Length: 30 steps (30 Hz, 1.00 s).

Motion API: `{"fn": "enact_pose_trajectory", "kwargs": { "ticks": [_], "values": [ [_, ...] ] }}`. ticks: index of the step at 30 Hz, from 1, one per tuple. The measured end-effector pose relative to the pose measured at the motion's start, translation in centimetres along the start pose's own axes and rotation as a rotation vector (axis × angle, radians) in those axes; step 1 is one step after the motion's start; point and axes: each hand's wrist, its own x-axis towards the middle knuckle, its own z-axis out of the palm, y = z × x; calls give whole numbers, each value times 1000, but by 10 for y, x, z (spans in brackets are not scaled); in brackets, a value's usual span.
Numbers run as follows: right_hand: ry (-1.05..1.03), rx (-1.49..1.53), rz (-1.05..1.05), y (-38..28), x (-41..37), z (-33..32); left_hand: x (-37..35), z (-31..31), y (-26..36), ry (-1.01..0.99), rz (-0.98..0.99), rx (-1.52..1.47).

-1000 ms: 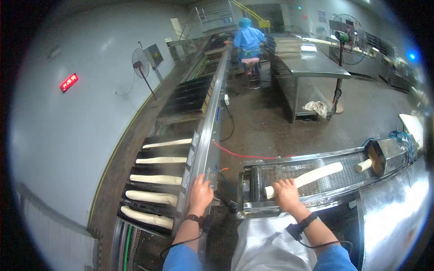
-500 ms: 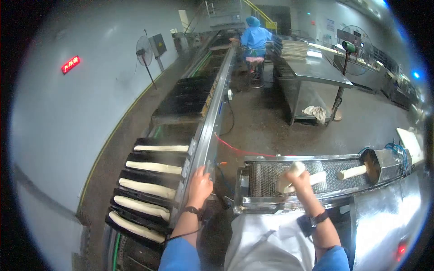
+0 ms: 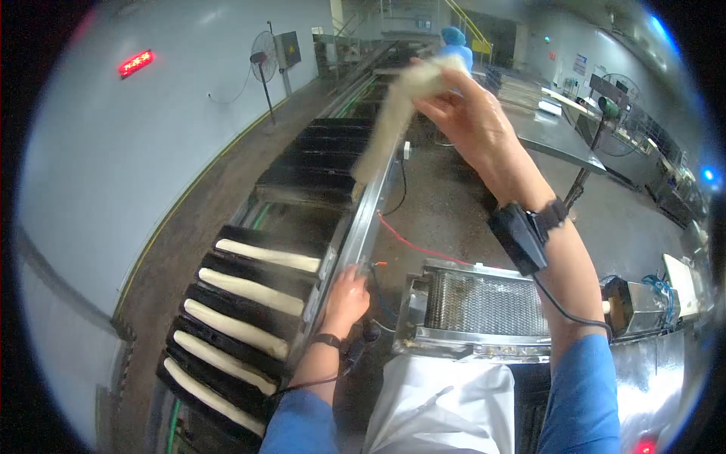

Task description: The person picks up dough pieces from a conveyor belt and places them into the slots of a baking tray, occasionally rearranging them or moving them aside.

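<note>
High in front of me, my right hand (image 3: 473, 125) grips a long pale dough strip (image 3: 389, 125), which hangs down to the left and is blurred by motion. My left hand (image 3: 348, 301) rests on the metal rail (image 3: 358, 231) of the long conveyor, its fingers laid over the edge, holding nothing I can see. Left of it lie black trays (image 3: 257, 272) with several dough strips (image 3: 238, 331), one in each groove. To the right is a mesh belt (image 3: 484, 303); part of it is hidden behind my right forearm.
Farther up the line sit more black trays (image 3: 318, 155). A co-worker in a blue cap (image 3: 453, 35) is partly hidden behind my right hand. A steel table (image 3: 556, 136) stands at the right, a fan (image 3: 261, 60) by the left wall. A red hose (image 3: 420, 246) crosses the floor.
My right hand has lifted dough from the mesh belt and swung it up and left toward the long conveyor. The trays have shifted slightly nearer. My left hand stays at the rail.
</note>
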Motion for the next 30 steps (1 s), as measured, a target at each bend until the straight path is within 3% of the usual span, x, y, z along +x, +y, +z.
{"fn": "enact_pose_trajectory", "kwargs": {
  "ticks": [1, 3, 5, 6, 8, 9, 10, 11, 12, 15, 17, 18, 20, 21, 23, 24, 25, 27, 28, 30],
  "values": [
    [-17, 362, 98, 3, 18, 5, 9, 0, 1, -3, -1, 3],
    [-67, 369, 29, 50, 27, -6, 23, 25, -21, 35, 25, 7],
    [-41, 33, 165, 62, 22, -31, 42, 33, -22, 37, 28, -2],
    [-313, -579, -65, 87, 24, -77, 48, 37, -23, 39, 32, -12],
    [9, -273, 398, 99, 1, -104, 67, 39, -21, 32, 27, 9],
    [118, -475, 446, 109, -18, -112, 74, 43, -26, 32, 26, 28],
    [-9, -808, 309, 148, -35, -171, 81, 47, -26, 34, 20, 23],
    [-2, -872, 477, 151, -59, -196, 88, 49, -27, 53, 42, 27],
    [-144, -1214, 384, 188, -86, -264, 92, 53, -32, 74, 67, 31],
    [-241, -1843, 708, 194, -171, -334, 112, 65, -36, 87, 70, -13],
    [3, -1767, 1098, 183, -200, -339, 125, 73, -43, 82, 68, -19],
    [13, -1766, 1103, 184, -215, -348, 134, 76, -44, 76, 59, -18],
    [-60, -1791, 846, 194, -234, -367, 146, 86, -50, 78, 61, -29],
    [-54, -1789, 849, 189, -227, -356, 152, 89, -52, 80, 57, -35],
    [-321, -1776, 761, 172, -218, -321, 163, 96, -58, 82, 66, -25],
    [-359, -1783, 610, 167, -213, -308, 168, 101, -62, 90, 69, -17],
    [-361, -1788, 609, 174, -205, -303, 173, 103, -65, 92, 68, -21],
    [-477, -2118, 733, 182, -188, -303, 183, 105, -64, 83, 70, 2],
    [-452, -2108, 569, 201, -191, -332, 187, 105, -62, 85, 67, -1],
    [-250, -2031, 645, 200, -142, -333, 199, 105, -59, 98, 97, -10]
  ]
}}
